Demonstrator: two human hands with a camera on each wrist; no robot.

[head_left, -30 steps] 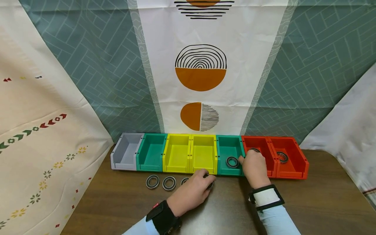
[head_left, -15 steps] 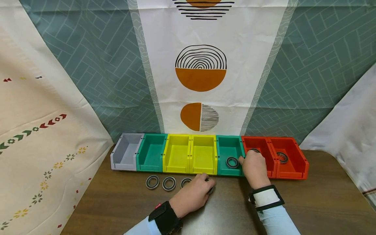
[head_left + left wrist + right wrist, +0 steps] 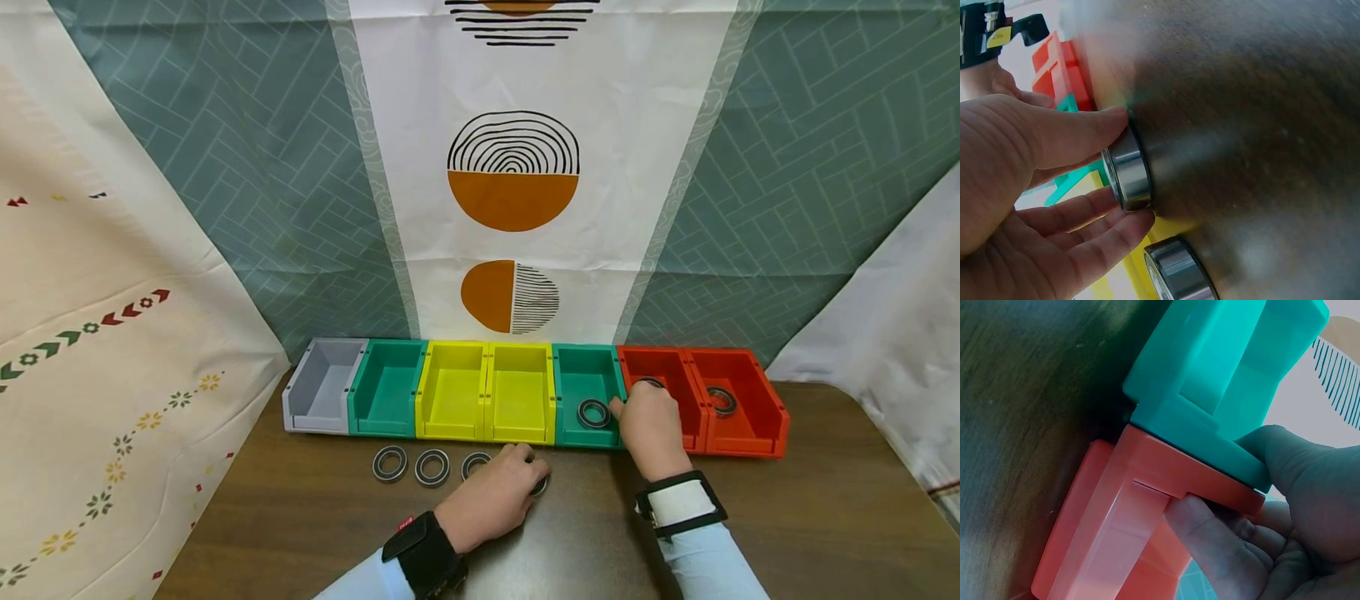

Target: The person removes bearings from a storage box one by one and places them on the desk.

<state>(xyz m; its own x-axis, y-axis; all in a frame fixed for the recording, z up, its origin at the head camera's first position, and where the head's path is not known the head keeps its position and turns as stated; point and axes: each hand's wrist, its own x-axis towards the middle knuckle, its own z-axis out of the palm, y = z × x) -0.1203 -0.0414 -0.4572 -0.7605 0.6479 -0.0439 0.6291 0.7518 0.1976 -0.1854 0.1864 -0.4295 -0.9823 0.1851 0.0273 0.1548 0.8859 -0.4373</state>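
Note:
My left hand point(image 3: 491, 493) pinches a metal ball bearing point(image 3: 1130, 172) on the tabletop, thumb on one side and fingertips on the other. In the head view that hand covers most of it. Three more bearings point(image 3: 432, 468) lie in a row to its left, the nearest partly covered. My right hand point(image 3: 651, 429) grips the adjoining side walls of the right green bin point(image 3: 1200, 447) and the left red bin point(image 3: 1172, 462), thumb on the green side, fingers on the red. One bearing point(image 3: 594, 413) lies in that green bin, and another point(image 3: 652, 383) shows partly behind the right hand.
The bins stand side by side along the table's back: grey point(image 3: 322, 387), green point(image 3: 387, 387), two yellow point(image 3: 453, 392), green, two red. A bearing point(image 3: 722, 401) lies in the far-right red bin point(image 3: 765, 417). Behind hangs a patterned cloth point(image 3: 517, 250).
My left hand has shifted slightly toward me, uncovering more of the bearing beside it. The right hand stays in place on the bin walls.

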